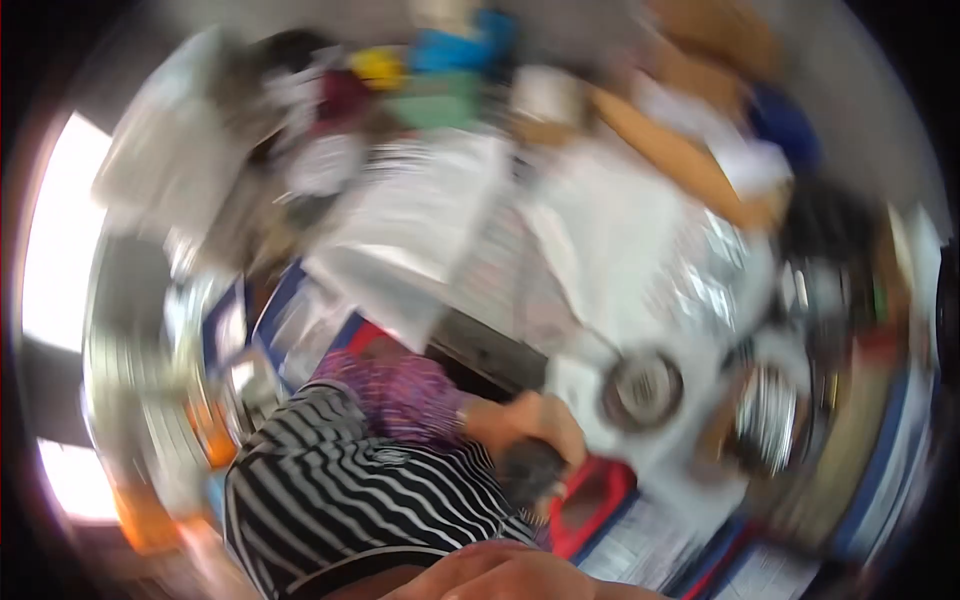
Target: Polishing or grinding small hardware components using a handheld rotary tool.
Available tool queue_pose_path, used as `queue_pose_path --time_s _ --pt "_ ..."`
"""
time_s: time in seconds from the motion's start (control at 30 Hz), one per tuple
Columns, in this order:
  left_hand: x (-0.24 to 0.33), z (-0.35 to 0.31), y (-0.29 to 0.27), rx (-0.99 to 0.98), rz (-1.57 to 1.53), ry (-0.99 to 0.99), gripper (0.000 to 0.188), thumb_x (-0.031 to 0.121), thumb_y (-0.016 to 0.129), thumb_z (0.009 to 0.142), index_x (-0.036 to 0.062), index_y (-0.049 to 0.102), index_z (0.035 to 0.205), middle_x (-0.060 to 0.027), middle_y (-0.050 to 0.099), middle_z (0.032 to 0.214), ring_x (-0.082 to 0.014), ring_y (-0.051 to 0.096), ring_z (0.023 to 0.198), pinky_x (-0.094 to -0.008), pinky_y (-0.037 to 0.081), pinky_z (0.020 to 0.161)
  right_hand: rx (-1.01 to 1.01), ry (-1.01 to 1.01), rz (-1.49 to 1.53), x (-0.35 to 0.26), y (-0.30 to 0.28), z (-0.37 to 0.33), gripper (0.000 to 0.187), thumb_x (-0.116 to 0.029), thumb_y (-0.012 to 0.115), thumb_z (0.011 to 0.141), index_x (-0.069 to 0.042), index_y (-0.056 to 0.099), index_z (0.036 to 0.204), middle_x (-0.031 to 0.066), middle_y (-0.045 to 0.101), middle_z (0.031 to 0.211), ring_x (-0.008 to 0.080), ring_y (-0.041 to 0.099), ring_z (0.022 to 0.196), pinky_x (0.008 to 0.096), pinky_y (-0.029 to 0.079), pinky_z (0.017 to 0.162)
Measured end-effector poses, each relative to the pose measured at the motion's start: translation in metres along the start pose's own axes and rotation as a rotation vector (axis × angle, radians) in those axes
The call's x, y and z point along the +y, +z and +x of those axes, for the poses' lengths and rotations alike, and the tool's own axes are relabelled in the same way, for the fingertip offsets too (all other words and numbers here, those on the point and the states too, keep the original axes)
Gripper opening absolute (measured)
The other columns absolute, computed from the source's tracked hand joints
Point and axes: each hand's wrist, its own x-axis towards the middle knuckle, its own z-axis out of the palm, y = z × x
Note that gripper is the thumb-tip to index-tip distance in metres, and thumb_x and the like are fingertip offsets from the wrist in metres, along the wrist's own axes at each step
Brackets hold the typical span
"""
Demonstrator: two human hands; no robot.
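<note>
Nearest, at the lower edge, we see bare skin that seems to be our right hand (510,573), cut off by the edge; we cannot tell whether its fingers are open or closed. Our striped black-and-white garment (365,480) fills the space toward its ten o'clock.

A little farther, our left hand (528,428) comes out of a purple patterned sleeve (400,395), its fingers bent around a dark rounded object (532,468). The blur hides what kind it is. That object lies at the left hand's six o'clock, against the fingers, and at about twelve o'clock from our right hand, apart from it.

From the left hand, a red-rimmed item (622,468) sits just beside it at four o'clock. A round grey disc (643,390) with a pale rim rests on white sheeting near two o'clock, and a shiny silvery round item (768,415) lies beyond it at three. Orange objects (208,432) stand well apart at nine.

Farther out, a white plastic packet (420,210) lies at eleven o'clock and a large white plastic sheet (620,230) at one, a brown cardboard strip (665,145) crossing its far side. Farthest, a green box (435,100) and a yellow object (378,68) sit toward eleven.
</note>
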Motion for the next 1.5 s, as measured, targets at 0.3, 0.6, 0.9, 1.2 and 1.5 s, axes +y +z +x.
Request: queue_pose_path --time_s 0.3,0.6,0.9,1.2,1.5 --pt "0.008 -0.020 0.000 0.515 0.158 -0.079 0.023 0.012 0.075 0.070 0.0021 0.055 0.075 -0.0040 0.058 0.066 -0.0152 0.056 0.054 -0.0257 0.042 0.050 -0.558 -0.643 0.872 0.135 -0.018 0.069 0.023 -0.010 0.053 0.086 -0.004 0.053 0.064 -0.0010 0.050 0.057 0.0062 0.040 0.047 0.0199 0.028 0.044" --pt "0.012 -0.050 -0.019 0.596 0.140 -0.034 0.023 0.009 0.076 0.069 0.0004 0.056 0.075 -0.0054 0.058 0.070 -0.0142 0.055 0.058 -0.0260 0.043 0.053 -0.564 -0.688 0.840 0.111 -0.017 0.037 0.023 -0.011 0.054 0.087 -0.003 0.052 0.066 0.0011 0.052 0.058 0.0064 0.039 0.044 0.0198 0.028 0.042" --pt "0.024 -0.079 -0.027 0.623 0.018 -0.131 0.024 0.010 0.076 0.070 -0.0001 0.056 0.077 -0.0054 0.058 0.071 -0.0141 0.056 0.060 -0.0262 0.044 0.055 -0.629 -0.694 0.739 0.099 -0.017 0.007 0.024 -0.013 0.055 0.088 -0.004 0.051 0.065 0.0019 0.052 0.059 0.0062 0.040 0.044 0.0191 0.028 0.042" --pt "0.027 -0.094 -0.026 0.704 0.059 -0.114 0.025 0.011 0.074 0.069 0.0006 0.054 0.077 -0.0040 0.055 0.068 -0.0134 0.051 0.058 -0.0265 0.041 0.054 -0.632 -0.773 0.629 0.074 -0.010 -0.010 0.021 -0.015 0.056 0.088 -0.005 0.054 0.070 0.0009 0.051 0.060 0.0046 0.041 0.047 0.0173 0.029 0.042" --pt "0.032 -0.103 -0.026 0.765 0.104 -0.147 0.024 0.011 0.073 0.069 0.0000 0.054 0.077 -0.0040 0.055 0.066 -0.0121 0.052 0.057 -0.0260 0.042 0.052 -0.618 -0.785 0.604 0.070 -0.015 -0.022 0.018 -0.016 0.056 0.088 -0.005 0.056 0.074 0.0004 0.051 0.060 0.0043 0.042 0.049 0.0168 0.029 0.042"
